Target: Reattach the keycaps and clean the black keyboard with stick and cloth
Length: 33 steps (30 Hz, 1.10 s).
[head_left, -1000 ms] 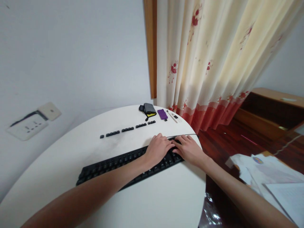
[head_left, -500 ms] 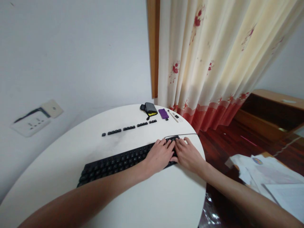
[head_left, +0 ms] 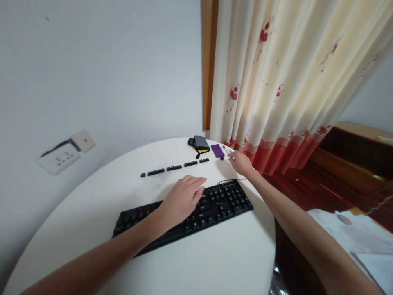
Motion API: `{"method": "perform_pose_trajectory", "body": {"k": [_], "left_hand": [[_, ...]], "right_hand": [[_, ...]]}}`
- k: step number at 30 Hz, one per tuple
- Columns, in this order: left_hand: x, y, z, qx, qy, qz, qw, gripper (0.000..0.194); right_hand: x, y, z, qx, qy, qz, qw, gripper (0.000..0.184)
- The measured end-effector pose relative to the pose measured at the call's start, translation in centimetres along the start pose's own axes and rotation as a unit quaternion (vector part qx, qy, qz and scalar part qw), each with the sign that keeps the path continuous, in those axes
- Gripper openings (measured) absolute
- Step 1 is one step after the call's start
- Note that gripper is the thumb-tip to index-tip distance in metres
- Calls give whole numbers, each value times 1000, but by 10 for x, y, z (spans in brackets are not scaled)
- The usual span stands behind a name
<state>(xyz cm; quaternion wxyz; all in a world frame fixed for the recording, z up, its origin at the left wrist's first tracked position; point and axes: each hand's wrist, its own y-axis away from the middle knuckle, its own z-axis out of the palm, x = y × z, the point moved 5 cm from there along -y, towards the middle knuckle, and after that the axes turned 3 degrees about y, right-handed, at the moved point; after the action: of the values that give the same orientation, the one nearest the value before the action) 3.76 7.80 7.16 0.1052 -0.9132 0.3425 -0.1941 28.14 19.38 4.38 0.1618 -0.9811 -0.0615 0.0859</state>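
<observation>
On the table (head_left: 221, 258) lies a black keyboard (head_left: 215, 206), letters too small to read. The left hand (head_left: 181, 199), loosely spread, empty, is over it; the right hand (head_left: 241, 163), stretched far, is at a white stick (head_left: 227, 150), grip unclear.

Keyboard (head_left: 211, 208) on table (head_left: 215, 256), row of keycaps (head_left: 174, 167) behind it; cloth bundle (head_left: 201, 142) behind row's right end, packet (head_left: 217, 150) just right of that, stick (head_left: 226, 150) right of packet (socket (head_left: 61, 158) on wall (head_left: 107, 61), far left).
</observation>
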Motion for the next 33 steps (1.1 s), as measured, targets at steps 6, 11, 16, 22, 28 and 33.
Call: {"method": "perform_pose_trajectory", "body": {"k": [6, 11, 16, 22, 28, 33], "left_hand": [[-33, 38, -21, 59, 36, -16, 997, 30], [-60, 57, -34, 124, 40, -38, 991, 29], [-77, 64, -33, 156, 47, -66, 984, 30], [-90, 65, -39, 170, 60, -101, 978, 33], [-102, 67, -45, 174, 63, -135, 974, 37], [-112, 75, -46, 173, 68, -158, 970, 38]], "right_hand": [[-2, -42, 42, -29, -6, -18, 999, 25], [-1, -47, 50, -36, -34, -26, 998, 16], [9, -15, 33, -31, -100, -37, 994, 14], [20, 77, 3, -14, -276, -72, 958, 16], [17, 105, -4, -9, -299, -95, 949, 12], [11, 97, -7, -32, -251, -108, 961, 11]]}}
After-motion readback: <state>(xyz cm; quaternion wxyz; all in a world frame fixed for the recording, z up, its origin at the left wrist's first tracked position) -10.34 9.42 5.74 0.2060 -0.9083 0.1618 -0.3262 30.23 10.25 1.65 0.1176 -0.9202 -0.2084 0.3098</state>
